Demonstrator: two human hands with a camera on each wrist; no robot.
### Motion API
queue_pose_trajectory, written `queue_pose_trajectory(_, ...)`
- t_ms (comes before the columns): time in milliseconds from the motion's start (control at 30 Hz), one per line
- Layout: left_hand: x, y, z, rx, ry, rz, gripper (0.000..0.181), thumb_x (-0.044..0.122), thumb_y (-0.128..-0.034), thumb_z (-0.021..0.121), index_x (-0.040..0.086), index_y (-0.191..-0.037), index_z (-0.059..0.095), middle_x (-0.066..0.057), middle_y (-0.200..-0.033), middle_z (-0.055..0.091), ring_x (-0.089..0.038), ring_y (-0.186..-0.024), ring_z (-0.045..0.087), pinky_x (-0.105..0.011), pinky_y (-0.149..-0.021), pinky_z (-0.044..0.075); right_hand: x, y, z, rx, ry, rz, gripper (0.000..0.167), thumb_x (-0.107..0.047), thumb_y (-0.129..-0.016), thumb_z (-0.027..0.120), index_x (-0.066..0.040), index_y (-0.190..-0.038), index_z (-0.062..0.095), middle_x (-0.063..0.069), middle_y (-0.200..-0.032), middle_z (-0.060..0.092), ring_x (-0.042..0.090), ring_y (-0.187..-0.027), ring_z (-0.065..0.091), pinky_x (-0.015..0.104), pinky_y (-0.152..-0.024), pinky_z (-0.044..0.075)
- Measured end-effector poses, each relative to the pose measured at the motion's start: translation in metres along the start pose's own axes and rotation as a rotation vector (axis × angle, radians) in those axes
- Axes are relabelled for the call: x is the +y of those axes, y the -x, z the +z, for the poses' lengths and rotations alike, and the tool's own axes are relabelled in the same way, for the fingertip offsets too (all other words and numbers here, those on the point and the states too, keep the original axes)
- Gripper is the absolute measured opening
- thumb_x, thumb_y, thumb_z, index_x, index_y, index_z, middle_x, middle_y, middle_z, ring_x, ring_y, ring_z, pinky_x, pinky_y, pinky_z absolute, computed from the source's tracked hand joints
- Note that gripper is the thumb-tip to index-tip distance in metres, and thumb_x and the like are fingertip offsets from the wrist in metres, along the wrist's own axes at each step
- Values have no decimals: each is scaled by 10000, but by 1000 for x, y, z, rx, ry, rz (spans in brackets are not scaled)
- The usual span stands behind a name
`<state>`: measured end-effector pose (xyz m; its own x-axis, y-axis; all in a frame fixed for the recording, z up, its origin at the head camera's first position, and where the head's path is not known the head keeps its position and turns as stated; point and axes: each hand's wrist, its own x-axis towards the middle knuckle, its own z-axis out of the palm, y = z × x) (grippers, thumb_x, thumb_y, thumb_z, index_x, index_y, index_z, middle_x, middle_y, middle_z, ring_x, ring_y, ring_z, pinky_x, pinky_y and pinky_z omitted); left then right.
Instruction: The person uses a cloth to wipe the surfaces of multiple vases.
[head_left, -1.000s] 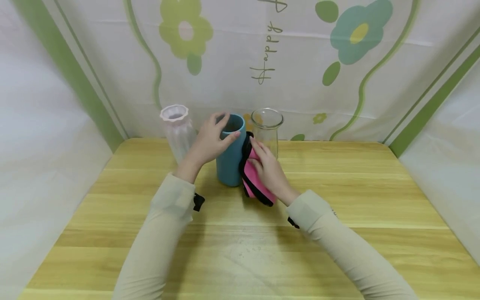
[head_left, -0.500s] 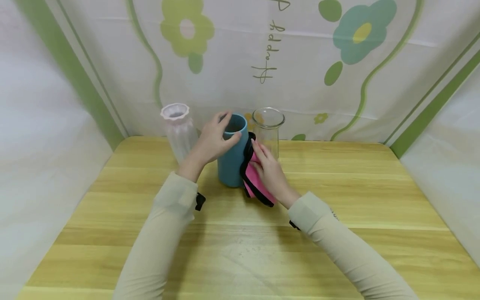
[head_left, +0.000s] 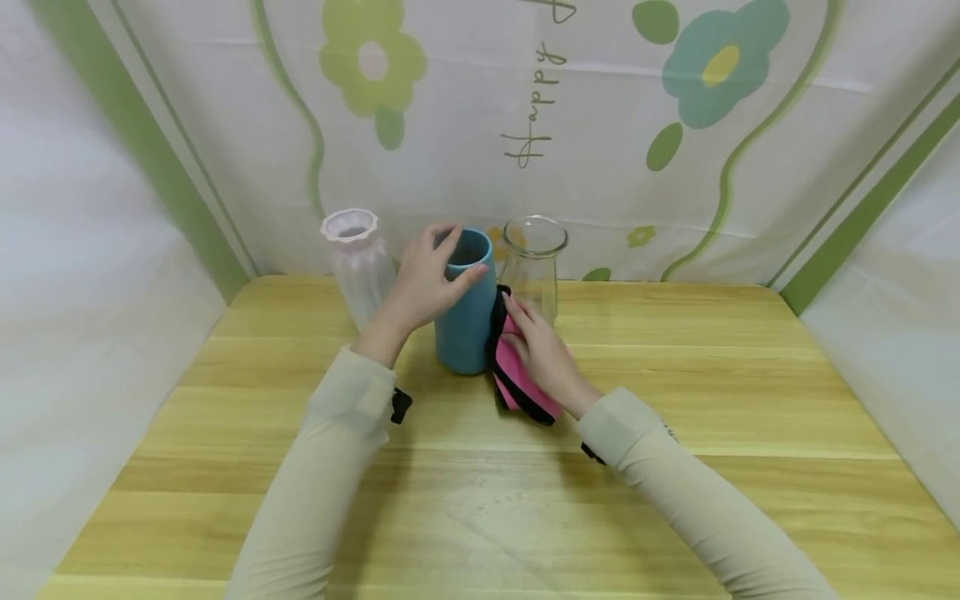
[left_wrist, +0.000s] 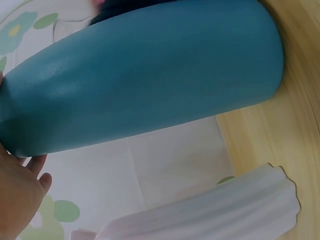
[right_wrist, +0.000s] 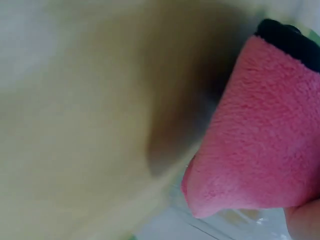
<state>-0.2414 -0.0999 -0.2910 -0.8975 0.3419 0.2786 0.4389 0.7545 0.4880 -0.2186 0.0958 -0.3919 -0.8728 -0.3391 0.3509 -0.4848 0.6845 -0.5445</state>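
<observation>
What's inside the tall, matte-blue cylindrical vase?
Shadowed inner wall of the vase; no contents discernible. The bottom is hidden by its near side; the left hand covers part of the opening.

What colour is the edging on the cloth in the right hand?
Black edging; it shows best in the head view.

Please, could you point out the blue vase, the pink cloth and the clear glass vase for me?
Blue vase [head_left: 462, 332]: head view, on its outer wall.
Pink cloth [head_left: 519, 372]: head view, on its pink face.
Clear glass vase [head_left: 537, 273]: head view, on its transparent wall below the rim.
</observation>
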Motion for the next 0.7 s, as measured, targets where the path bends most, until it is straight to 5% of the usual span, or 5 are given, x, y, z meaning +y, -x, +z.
queue_pose_trajectory(333,-3,0,-2,-31,26,22,666,353,-973,453,7,-1503,244,-191,-1551,230,-383,-1432,202,-541,-1180,145,-26,-16,-18,213,-90,-111,565,-68,-943,565,-114,-1474,379,181,-1430,469,351,-1229,548,445,-1018,462)
queue_pose_trajectory(700,-3,-2,4,19,34,10,681,396,-942,498,45,-1493,306,-146,-1555,254,-329,-1439,232,-533,-1190,66,-4,-1,0,31,-28,6,574,-120,-958,557,-130,-1491,343,188,-1430,459,346,-1284,496,460,-1052,429)
